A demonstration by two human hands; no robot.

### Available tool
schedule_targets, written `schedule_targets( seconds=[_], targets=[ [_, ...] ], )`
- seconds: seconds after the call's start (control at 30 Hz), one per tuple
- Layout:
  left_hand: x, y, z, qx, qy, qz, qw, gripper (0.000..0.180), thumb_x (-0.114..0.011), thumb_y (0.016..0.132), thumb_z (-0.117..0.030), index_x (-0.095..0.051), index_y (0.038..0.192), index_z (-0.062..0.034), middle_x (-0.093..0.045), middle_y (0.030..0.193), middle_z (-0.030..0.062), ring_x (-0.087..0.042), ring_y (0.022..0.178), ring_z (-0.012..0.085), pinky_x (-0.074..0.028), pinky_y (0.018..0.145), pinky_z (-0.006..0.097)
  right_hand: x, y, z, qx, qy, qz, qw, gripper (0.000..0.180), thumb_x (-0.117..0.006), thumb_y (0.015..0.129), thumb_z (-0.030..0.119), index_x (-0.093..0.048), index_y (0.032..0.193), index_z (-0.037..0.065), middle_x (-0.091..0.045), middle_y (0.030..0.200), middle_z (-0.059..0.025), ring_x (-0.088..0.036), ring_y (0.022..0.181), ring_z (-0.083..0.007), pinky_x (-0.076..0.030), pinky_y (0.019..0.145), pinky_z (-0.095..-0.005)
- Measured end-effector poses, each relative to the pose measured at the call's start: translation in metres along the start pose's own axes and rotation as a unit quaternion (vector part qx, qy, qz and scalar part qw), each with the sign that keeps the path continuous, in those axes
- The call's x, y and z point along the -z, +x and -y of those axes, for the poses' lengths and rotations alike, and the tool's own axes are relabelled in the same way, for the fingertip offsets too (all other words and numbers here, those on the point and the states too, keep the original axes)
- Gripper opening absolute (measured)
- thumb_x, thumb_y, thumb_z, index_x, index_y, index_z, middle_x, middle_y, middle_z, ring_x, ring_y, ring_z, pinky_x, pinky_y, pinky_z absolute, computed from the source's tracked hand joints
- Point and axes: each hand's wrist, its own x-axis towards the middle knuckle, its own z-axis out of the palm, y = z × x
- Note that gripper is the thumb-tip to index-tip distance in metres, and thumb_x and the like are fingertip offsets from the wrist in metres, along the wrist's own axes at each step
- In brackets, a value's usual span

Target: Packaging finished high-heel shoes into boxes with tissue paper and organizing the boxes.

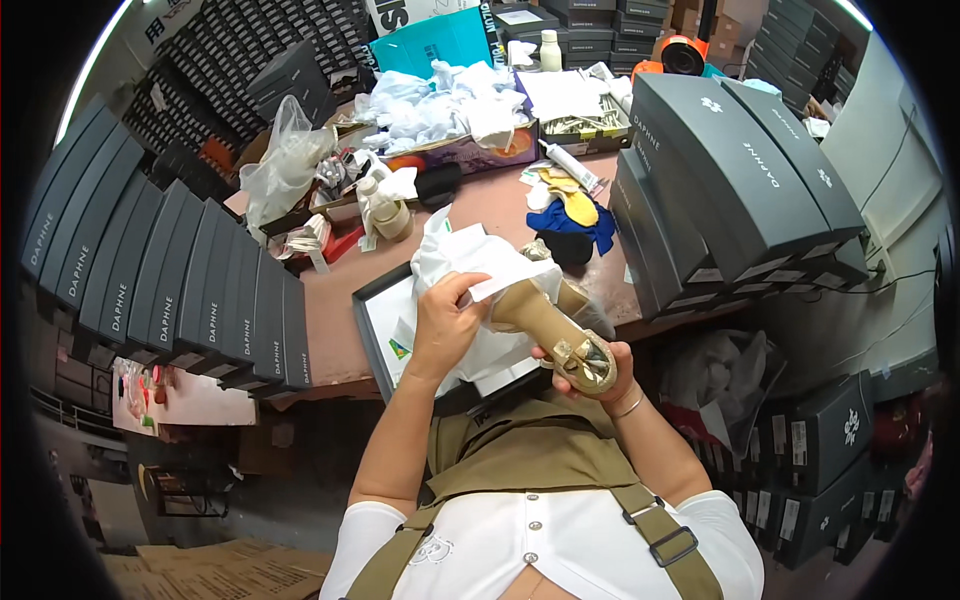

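In the middle, over an open dark shoe box (371, 335), I hold a beige women's shoe (535, 312) with a shiny gold ornament at its toe. My right hand (620, 378) is wrapped round the toe end from below. My left hand (447, 322) pinches white tissue paper (478, 258) at the other end of the shoe. The paper partly covers that end. More white paper lies in the box, and part of a second beige shoe shows behind the held one.
Dark shoe boxes stand in a row on the left (215, 290) and in a stack on the right (735, 170). Behind are a carton of crumpled white paper (440, 105), a beige bottle (385, 210), a white tube (572, 165), and blue and yellow cloths (575, 215).
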Motion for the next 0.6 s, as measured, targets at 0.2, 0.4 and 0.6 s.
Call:
schedule_targets(
  seconds=[0.2, 0.4, 0.6],
  targets=[
    [0.006, -0.027, -0.043, -0.129, 0.065, -0.069, 0.987, 0.033, -0.063, 0.068, 0.008, -0.069, 0.099, -0.0027, -0.056, 0.073, 0.0093, -0.054, 0.062, 0.0207, -0.043, 0.058, 0.028, -0.039, 0.021, 0.011, -0.029, -0.150, -0.060, 0.986, 0.081, -0.075, 0.073, 0.026, -0.035, 0.137, -0.003, -0.048, 0.133, -0.0165, -0.059, 0.105, -0.0281, -0.053, 0.077, -0.0381],
    [0.018, -0.028, -0.044, -0.192, 0.043, -0.145, 0.970, 0.040, -0.058, 0.065, 0.009, -0.069, 0.101, -0.0046, -0.056, 0.074, 0.0078, -0.054, 0.059, 0.0177, -0.042, 0.053, 0.028, -0.084, 0.068, -0.015, 0.012, -0.131, -0.183, 0.974, 0.068, -0.065, 0.081, 0.027, -0.035, 0.136, -0.001, -0.050, 0.127, -0.0152, -0.059, 0.102, -0.0249, -0.054, 0.075, -0.0323],
    [0.043, -0.004, -0.019, -0.103, 0.027, -0.132, 0.986, 0.036, -0.059, 0.070, 0.010, -0.067, 0.103, -0.0025, -0.056, 0.072, 0.0096, -0.053, 0.058, 0.0188, -0.042, 0.055, 0.029, -0.030, 0.045, -0.007, -0.040, -0.006, -0.037, 0.998, 0.089, -0.069, 0.074, 0.033, -0.023, 0.144, 0.001, -0.039, 0.135, -0.0227, -0.059, 0.095, -0.0253, -0.054, 0.062, -0.0268]
  ],
)
